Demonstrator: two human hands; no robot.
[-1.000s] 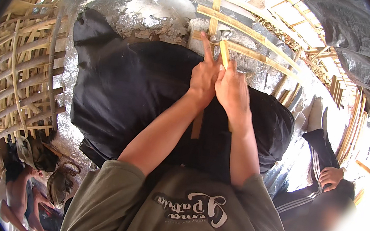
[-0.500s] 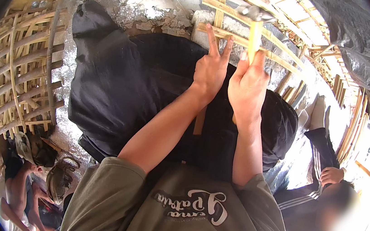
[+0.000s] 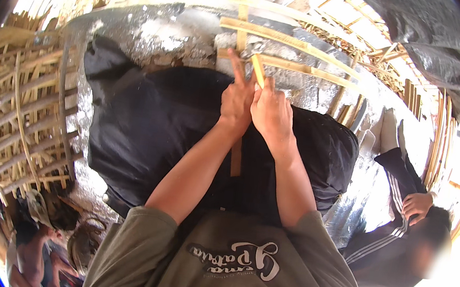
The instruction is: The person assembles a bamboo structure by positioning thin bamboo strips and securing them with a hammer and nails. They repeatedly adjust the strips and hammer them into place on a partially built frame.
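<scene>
By bamboo strips (image 3: 306,71), the left hand (image 3: 235,103) points, spread; right hand (image 3: 274,112) clasps yellow handle (image 3: 258,71).

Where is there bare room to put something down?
Mainly the ground beyond the black cloth, left of the bamboo slats; a narrower strip separates that cloth from the seated neighbour. Crowded: the slats' near crossing, where left hand, right hand and hammer cluster.
</scene>
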